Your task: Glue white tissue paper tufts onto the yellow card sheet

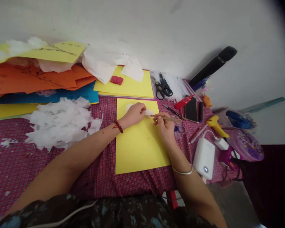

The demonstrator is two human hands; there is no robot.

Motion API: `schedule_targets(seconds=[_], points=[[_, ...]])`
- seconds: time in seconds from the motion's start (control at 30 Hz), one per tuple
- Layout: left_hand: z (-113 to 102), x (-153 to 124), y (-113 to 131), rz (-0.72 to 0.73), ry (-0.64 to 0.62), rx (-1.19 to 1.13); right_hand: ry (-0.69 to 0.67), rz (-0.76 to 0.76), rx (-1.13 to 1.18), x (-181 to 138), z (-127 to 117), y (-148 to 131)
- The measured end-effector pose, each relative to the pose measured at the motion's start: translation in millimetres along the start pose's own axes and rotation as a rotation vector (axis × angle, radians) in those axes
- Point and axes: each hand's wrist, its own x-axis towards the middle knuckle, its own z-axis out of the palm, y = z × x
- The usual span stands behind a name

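A yellow sheet of paper (pixel 139 142) lies on the red checked tablecloth (pixel 19 164) in front of me. My left hand (pixel 135 113) rests on the sheet's upper part, fingers closed on a small wad of white tissue (pixel 148 112). Right beside it, my right hand (pixel 163 124) grips a thin wooden stick (pixel 171 118) that points left toward the tissue. A red thread bracelet is on my left wrist and a metal bangle on my right.
A heap of white tissue pieces (pixel 59 122) lies at the left. Orange, blue and yellow paper sheets (pixel 38 79) stack behind. Scissors (pixel 162 87), a yellow glue gun (pixel 216 125), a white power bank (pixel 204 156), pens and a purple case (pixel 245 145) crowd the right.
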Motion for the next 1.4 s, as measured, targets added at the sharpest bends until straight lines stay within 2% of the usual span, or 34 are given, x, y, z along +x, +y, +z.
schedule_targets(seconds=[0.27,0.53,0.7,0.83,1.0,1.27,1.4], points=[[0.3,-1.6,-1.2,0.024,-0.002,-0.011,-0.107,-0.092,-0.234,-4.0,0.2,3.4],[4.8,-3.0,-4.1,0.032,0.023,-0.027,-0.134,-0.125,-0.287,-6.4,-1.7,3.6],[3.4,-5.9,-1.3,0.040,0.028,-0.040,-0.216,-0.255,-0.550,-10.6,0.2,-5.8],[1.6,-7.5,0.2,0.045,0.022,-0.049,-0.308,-0.298,-0.806,-17.7,5.2,-16.1],[0.9,-9.1,0.0,0.048,0.016,-0.051,-0.309,-0.374,-0.978,-24.1,11.3,-19.1],[2.6,-9.8,-1.5,0.063,0.030,-0.047,-0.331,-0.387,-1.063,-24.0,13.8,-17.7],[5.0,-11.9,-3.3,0.122,0.044,-0.049,-0.305,-0.350,-0.993,-22.2,12.0,-14.9]])
